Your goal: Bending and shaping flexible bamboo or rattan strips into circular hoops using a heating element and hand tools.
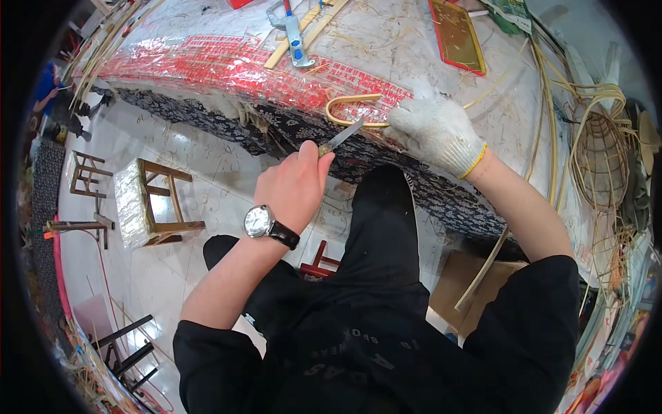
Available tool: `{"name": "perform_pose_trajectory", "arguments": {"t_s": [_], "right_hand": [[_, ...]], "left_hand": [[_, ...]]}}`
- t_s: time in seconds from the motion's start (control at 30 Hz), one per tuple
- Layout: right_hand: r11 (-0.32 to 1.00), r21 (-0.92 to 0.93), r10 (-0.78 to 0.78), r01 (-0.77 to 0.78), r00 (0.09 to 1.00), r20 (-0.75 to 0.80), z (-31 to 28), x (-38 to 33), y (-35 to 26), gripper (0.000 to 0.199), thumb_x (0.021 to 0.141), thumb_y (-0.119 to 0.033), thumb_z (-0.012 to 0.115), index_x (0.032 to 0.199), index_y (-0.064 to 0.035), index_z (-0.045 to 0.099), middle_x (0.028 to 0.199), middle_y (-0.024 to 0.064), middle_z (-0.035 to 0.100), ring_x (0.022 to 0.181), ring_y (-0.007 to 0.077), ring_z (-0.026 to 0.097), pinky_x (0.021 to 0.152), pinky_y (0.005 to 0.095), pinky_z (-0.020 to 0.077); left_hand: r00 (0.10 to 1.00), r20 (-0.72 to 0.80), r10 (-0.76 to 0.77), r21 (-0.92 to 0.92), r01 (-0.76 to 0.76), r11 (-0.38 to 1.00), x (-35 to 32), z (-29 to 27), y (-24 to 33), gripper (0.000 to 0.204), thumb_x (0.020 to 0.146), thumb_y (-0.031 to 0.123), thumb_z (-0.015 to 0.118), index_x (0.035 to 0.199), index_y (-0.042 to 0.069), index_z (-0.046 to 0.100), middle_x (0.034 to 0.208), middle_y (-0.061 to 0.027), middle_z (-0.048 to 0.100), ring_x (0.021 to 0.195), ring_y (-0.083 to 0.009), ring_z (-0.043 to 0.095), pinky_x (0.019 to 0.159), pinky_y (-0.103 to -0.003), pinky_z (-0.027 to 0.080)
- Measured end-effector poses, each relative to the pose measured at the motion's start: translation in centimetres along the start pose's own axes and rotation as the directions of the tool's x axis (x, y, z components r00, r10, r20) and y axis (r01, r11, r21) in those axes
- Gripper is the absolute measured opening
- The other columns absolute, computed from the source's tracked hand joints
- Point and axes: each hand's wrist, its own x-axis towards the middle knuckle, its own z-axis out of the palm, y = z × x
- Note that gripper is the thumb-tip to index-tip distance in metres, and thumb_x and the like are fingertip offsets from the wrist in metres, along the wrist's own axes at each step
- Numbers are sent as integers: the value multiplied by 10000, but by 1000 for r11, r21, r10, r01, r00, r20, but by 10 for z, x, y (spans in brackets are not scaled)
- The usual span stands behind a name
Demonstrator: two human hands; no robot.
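— What packaging lies on your table?
— A clear plastic sheet [227, 65] printed in red along its near edge, and a green packet [512, 12] at the far right.
— Any screens or signs?
— None.

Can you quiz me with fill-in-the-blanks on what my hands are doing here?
The left hand grips a ____ by its handle.
The right hand wears a white ____.
The right hand pins a bent bamboo strip on the ____.
A ____ sits on the left wrist.

Missing words: knife; glove; table; watch
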Motion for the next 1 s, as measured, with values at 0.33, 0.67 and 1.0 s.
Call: {"name": "perform_pose_trajectory", "arguments": {"t_s": [0.33, 0.67, 1.0], "right_hand": [[1000, 4, -24, 24, 998, -58, 3, -4, -2, 168, 854, -252, 667, 802, -116, 582, 711, 126, 603, 698, 361, 617, 585, 485, 487], [1000, 16, -22, 22, 999, -50, 5, -7, 0, 180, 878, -280, 652, 828, -114, 604, 703, 143, 609, 672, 379, 624, 578, 494, 482], [998, 56, -22, 25, 998, -58, 6, -9, 2, 193, 887, -290, 641, 835, -107, 607, 725, 150, 619, 687, 378, 635, 591, 491, 488]], "left_hand": [[994, -20, -111, 2, 111, 994, -5, 3, 13, 317, 1010, 362, 514, 895, 67, 488, 698, -170, 643, 632, -424, 634, 539, -533, 496], [969, -94, -229, 14, 232, 973, -9, 16, 30, 331, 1016, 377, 499, 900, 67, 502, 695, -190, 652, 647, -434, 646, 550, -538, 506], [969, -154, -192, 82, 206, 975, -3, 15, 20, 332, 1016, 393, 493, 913, 78, 494, 685, -177, 653, 631, -422, 645, 539, -526, 510]]}}
